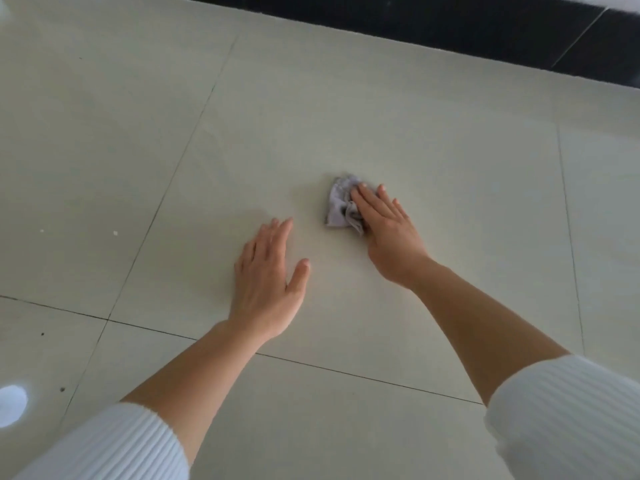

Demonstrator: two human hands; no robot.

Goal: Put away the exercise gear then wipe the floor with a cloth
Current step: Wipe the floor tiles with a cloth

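Observation:
A small crumpled lilac-grey cloth lies on the pale tiled floor near the middle of the view. My right hand presses flat on the cloth's right part with straight fingers, and the cloth's left part shows beside the hand. My left hand rests flat on the bare tile to the left of the cloth, fingers straight and the thumb spread out. No exercise gear is in view.
A dark skirting band runs along the far edge of the floor at the top right. Small white specks and dark spots dot the tiles at the left. Thin grout lines cross the floor.

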